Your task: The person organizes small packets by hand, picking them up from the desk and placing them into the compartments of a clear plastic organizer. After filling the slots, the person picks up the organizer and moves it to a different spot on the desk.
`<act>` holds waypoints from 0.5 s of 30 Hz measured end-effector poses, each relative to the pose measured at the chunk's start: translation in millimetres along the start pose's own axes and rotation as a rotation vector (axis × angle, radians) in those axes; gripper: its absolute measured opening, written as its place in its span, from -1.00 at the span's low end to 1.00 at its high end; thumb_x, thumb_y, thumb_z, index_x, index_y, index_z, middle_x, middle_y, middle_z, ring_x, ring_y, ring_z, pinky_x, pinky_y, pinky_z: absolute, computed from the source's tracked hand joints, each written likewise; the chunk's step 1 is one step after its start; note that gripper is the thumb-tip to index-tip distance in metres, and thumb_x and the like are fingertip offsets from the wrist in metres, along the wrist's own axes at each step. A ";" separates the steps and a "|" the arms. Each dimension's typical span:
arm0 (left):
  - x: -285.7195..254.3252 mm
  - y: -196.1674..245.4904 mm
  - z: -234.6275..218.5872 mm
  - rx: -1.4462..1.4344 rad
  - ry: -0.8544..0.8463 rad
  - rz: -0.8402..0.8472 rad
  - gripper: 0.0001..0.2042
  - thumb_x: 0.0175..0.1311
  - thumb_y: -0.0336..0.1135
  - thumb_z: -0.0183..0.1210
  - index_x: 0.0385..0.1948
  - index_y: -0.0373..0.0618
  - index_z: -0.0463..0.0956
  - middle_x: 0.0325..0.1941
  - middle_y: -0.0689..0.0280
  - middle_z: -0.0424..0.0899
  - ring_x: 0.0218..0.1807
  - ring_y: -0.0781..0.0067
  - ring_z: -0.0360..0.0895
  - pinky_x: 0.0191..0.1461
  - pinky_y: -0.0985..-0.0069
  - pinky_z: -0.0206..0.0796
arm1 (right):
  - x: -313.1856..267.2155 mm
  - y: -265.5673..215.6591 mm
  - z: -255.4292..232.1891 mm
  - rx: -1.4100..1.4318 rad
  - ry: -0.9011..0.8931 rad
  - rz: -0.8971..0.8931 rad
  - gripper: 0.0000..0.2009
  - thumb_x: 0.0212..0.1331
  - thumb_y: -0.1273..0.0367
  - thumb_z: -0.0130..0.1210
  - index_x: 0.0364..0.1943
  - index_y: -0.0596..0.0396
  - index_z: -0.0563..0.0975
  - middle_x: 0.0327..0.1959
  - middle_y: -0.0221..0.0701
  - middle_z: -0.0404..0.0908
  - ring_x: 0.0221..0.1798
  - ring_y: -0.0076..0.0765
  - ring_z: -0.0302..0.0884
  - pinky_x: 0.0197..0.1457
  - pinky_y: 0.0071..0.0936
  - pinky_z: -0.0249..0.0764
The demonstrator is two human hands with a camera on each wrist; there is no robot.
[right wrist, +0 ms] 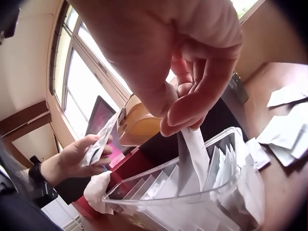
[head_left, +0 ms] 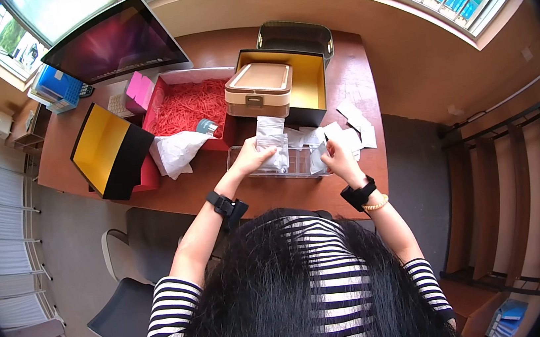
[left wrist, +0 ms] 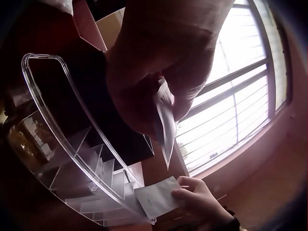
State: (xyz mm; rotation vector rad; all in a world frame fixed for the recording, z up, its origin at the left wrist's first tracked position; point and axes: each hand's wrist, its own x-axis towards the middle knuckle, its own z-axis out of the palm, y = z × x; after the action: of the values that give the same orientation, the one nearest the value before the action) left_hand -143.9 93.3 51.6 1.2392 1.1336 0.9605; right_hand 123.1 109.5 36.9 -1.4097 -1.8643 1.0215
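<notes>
My left hand (head_left: pixel 252 157) grips a few flat white sachets (head_left: pixel 270 130) and holds them upright above the left part of a clear divided box (left wrist: pixel 79 156). In the right wrist view these sachets fan slightly between the thumb and fingers. Thumb and fingertips of my right hand (head_left: pixel 344 162) pinch one white sachet (right wrist: pixel 196 154) by its top edge at the right end of the box. Its lower end overlaps the compartments in the right wrist view. Several white sachets (right wrist: pixel 224 166) stand on edge in the box, between clear dividers.
Loose white packets (head_left: pixel 359 118) lie right of the box. Behind it, a brown lunch box (head_left: pixel 259 83) sits by a black box with yellow lining (head_left: pixel 311 84). To the left are red shredded paper (head_left: pixel 186 105) in a red box, a white bag (head_left: pixel 178 153) and a monitor (head_left: pixel 116 43).
</notes>
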 end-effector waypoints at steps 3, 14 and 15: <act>-1.1 1.4 2.0 -0.018 0.003 -0.005 -0.72 0.02 -0.37 0.20 -0.23 -0.28 0.46 -0.29 0.33 0.57 -0.26 0.63 0.46 -0.12 0.58 0.32 | 0.8 0.4 4.3 -0.049 0.027 -0.023 -0.84 -0.18 0.48 0.03 -0.62 0.22 0.27 -0.68 -0.19 0.32 -0.57 -0.17 0.35 -0.47 -0.35 0.30; -2.6 -1.2 3.7 -0.008 0.005 0.013 -0.75 0.02 -0.40 0.18 -0.25 -0.29 0.47 -0.29 0.31 0.59 -0.26 0.61 0.48 -0.11 0.58 0.32 | 3.5 -9.3 -5.0 -0.225 0.085 -0.137 -0.88 -0.13 0.48 -0.01 -0.52 0.24 0.33 -0.58 -0.09 0.42 -0.44 0.01 0.43 -0.38 -0.24 0.33; -2.4 -2.0 3.7 -0.006 0.003 0.014 -0.75 0.02 -0.40 0.18 -0.24 -0.29 0.48 -0.30 0.31 0.59 -0.26 0.61 0.47 -0.11 0.58 0.32 | 3.3 -9.7 -4.0 -0.224 0.086 -0.136 -0.88 -0.13 0.48 -0.01 -0.52 0.24 0.33 -0.58 -0.09 0.42 -0.44 0.01 0.43 -0.38 -0.24 0.33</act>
State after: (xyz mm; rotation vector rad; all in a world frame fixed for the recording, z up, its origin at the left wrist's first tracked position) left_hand -140.8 90.0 49.8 1.2430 1.1251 0.9764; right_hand 120.4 112.2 47.2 -1.4043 -2.0288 0.6923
